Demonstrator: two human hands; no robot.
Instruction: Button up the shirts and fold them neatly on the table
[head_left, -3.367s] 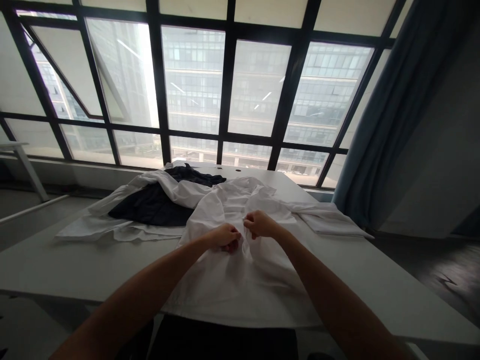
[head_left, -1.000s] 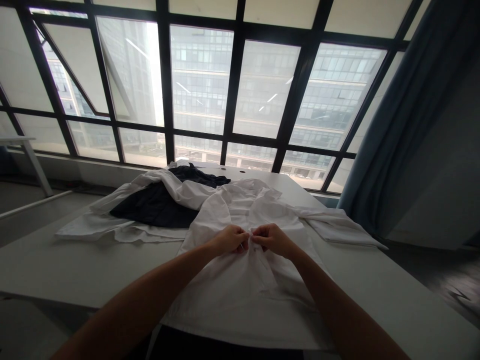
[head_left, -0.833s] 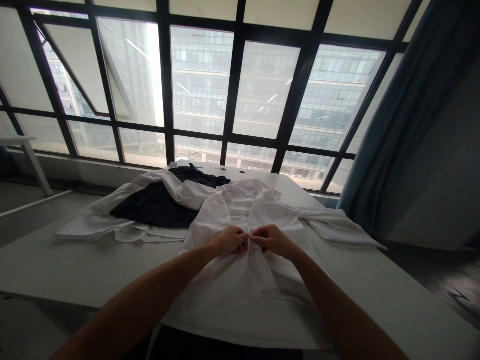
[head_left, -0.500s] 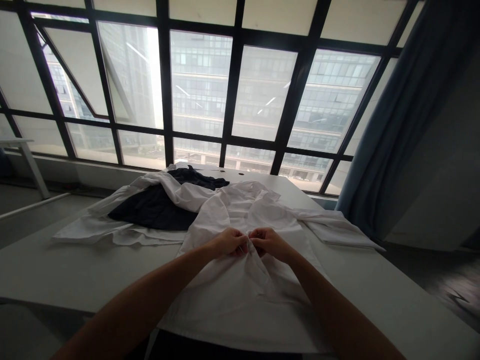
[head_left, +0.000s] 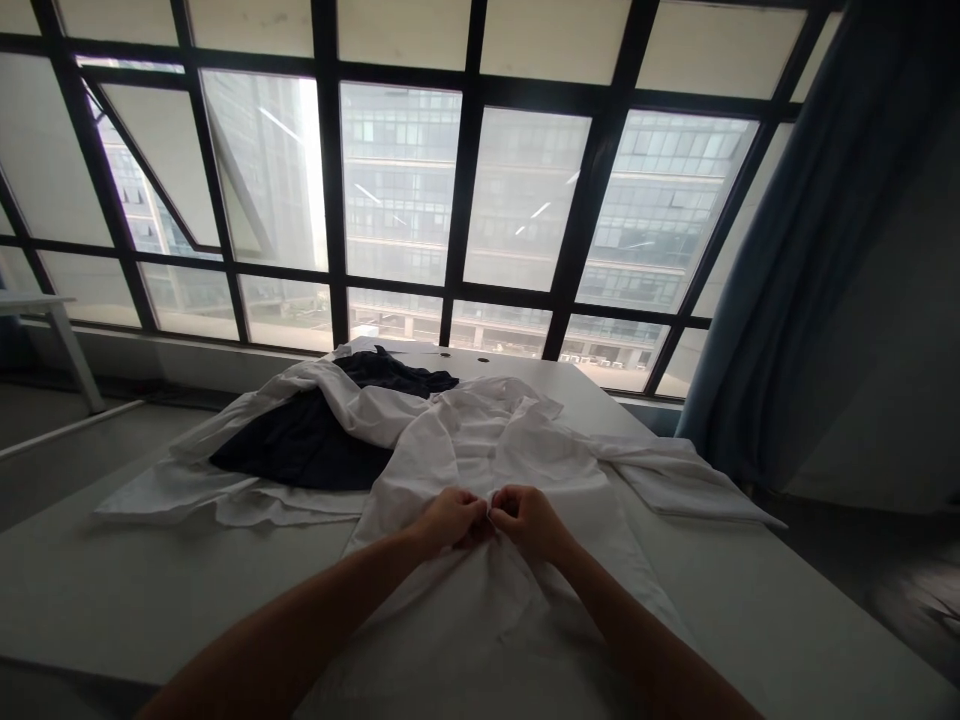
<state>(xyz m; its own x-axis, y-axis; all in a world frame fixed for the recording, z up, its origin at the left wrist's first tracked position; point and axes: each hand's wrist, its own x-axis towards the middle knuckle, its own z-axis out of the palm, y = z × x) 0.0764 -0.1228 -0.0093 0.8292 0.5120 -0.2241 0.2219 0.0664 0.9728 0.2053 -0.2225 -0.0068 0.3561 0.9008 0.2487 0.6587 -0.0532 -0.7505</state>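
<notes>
A white shirt (head_left: 480, 610) lies spread on the table, its collar end away from me and its right sleeve side stretched out on the table. My left hand (head_left: 453, 520) pinches the shirt's front near the middle. Close beside it, almost touching, my right hand (head_left: 525, 520) grips the other side of the same front opening with thumb and forefinger. Cloth bunches up between the two hands and creases run down from there. Any button at the fingertips is too small to make out.
Dark navy cloth (head_left: 300, 445) lies with more white clothing (head_left: 172, 490) to the left on the white table (head_left: 757, 590). Behind stand black-framed windows (head_left: 397, 180), one tilted open. A blue curtain (head_left: 757, 330) hangs at the right; another table (head_left: 67, 340) is at far left.
My hands have drawn closer together at the shirt front, and the raised fold between them now lies lower. The view has tilted slightly up, so everything sits a little lower.
</notes>
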